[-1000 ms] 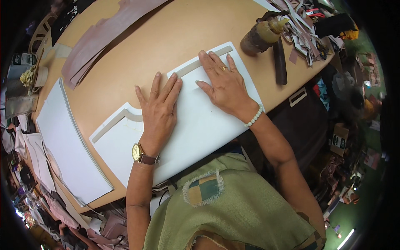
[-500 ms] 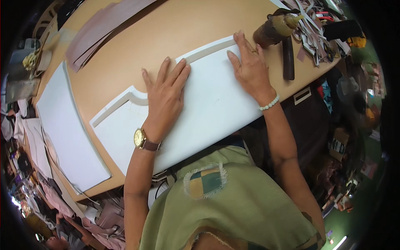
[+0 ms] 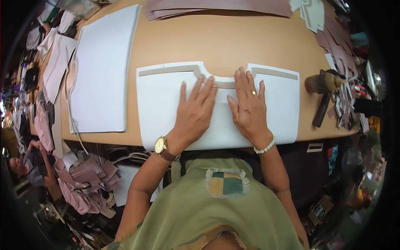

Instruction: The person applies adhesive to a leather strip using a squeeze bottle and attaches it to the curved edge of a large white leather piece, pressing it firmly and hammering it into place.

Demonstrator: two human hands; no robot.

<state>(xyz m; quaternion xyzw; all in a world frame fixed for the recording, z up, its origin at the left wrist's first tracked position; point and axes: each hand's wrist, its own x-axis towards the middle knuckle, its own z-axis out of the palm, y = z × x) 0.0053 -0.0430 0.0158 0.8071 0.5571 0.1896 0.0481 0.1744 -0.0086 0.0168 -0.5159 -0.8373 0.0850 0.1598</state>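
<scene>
A white sheet (image 3: 162, 108) with a shallow notch in its far edge lies in front of me, its near edge at the table's front. A narrow grey-beige band (image 3: 168, 70) runs along the far edge and follows the notch; whether it is a strip or a folded edge I cannot tell. My left hand (image 3: 195, 112) lies flat, fingers spread, with its tips on the band at the notch's left side. At the notch's right side my right hand (image 3: 250, 112) rests flat, fingertips over the band, thumb out. Neither hand grips anything.
A stack of white sheets (image 3: 102, 75) lies left, with a cord beside it. Mauve pieces (image 3: 216, 7) sit along the back. To the right are a dark bottle with a yellowish nozzle (image 3: 323, 82), a dark-handled tool (image 3: 321, 110) and scrap strips (image 3: 346, 100). Another person (image 3: 35, 166) is at lower left.
My view has turned, so the sheet now appears straight before me. My right hand has come in from the sheet's far right corner to the notch. Both hands are closer together.
</scene>
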